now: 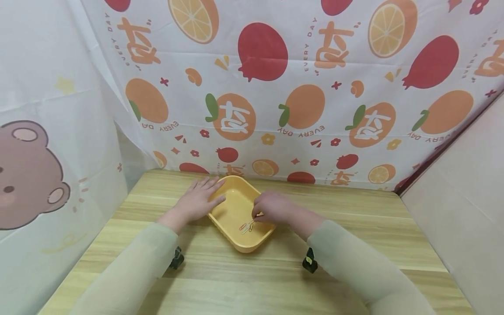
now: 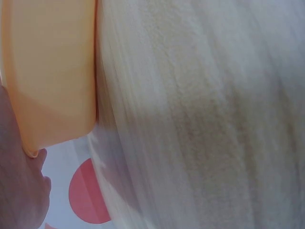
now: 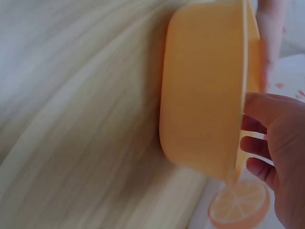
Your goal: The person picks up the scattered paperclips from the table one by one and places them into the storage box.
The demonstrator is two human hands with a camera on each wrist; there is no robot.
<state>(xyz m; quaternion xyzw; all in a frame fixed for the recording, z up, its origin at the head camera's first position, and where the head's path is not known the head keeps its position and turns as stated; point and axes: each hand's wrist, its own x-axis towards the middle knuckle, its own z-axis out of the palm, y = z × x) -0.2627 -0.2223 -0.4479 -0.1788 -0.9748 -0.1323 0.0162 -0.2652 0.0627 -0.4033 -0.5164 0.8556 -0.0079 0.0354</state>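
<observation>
A yellow plastic tray (image 1: 235, 205) stands on the table, set at an angle. Several small paper clips (image 1: 246, 228) lie on its floor toward the near end, among them a reddish one and a yellow one. My left hand (image 1: 199, 199) rests over the tray's left rim, fingers spread and straight, thumb reaching inside. Over the right rim reaches my right hand (image 1: 273, 208), its fingers curled down and pinching a paper clip (image 1: 253, 221) just above the others. In the right wrist view the tray wall hides those fingertips.
The wood-grain table (image 1: 220, 280) carries the tray. Behind it hangs a fruit-print cloth (image 1: 264, 100). A white cloth with a bear (image 1: 27, 179) closes the left side, and a pale panel (image 1: 464, 197) the right. Each wrist wears a black device (image 1: 309, 261).
</observation>
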